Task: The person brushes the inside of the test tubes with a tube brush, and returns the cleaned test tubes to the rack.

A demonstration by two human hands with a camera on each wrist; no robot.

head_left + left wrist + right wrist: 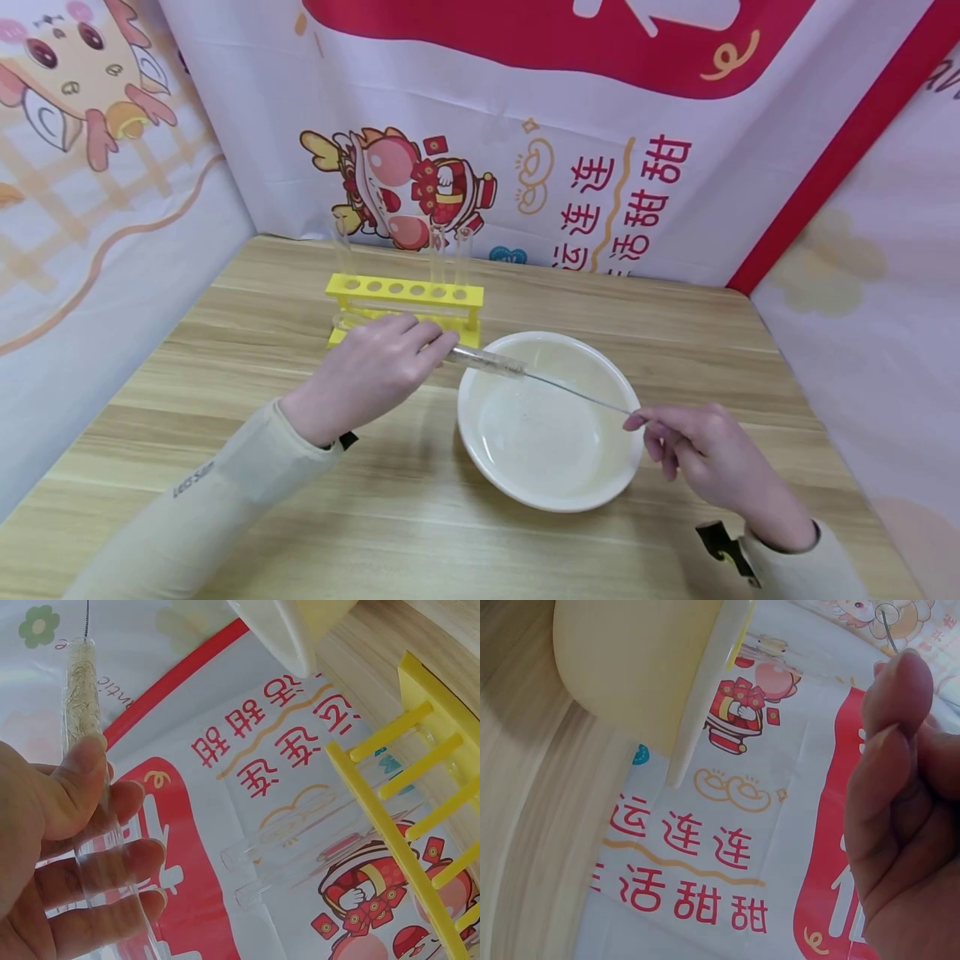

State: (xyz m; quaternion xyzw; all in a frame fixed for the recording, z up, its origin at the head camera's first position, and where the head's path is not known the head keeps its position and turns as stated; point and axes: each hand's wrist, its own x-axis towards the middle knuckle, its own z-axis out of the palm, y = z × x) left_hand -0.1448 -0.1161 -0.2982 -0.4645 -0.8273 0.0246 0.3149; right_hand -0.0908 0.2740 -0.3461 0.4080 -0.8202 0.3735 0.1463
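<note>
My left hand [382, 367] grips a clear glass test tube [101, 862], thumb on one side and fingers on the other. The tube lies tilted, its mouth over the white bowl [540, 425]. Inside the mouth end sit the pale bristles of a test tube brush [80, 694], and its thin wire handle [577, 393] runs out towards the right. At the bowl's right rim my right hand [705, 450] pinches the far end of that wire between thumb and fingers. In the right wrist view, the hand's fingers hide most of the wire.
Behind my left hand stands a yellow test tube rack [405, 288] with 3 clear tubes [462, 258] upright in it. The wooden table [465, 550] meets a printed cloth [480, 92] at the back. Black wrist straps [723, 550] show at the cuffs.
</note>
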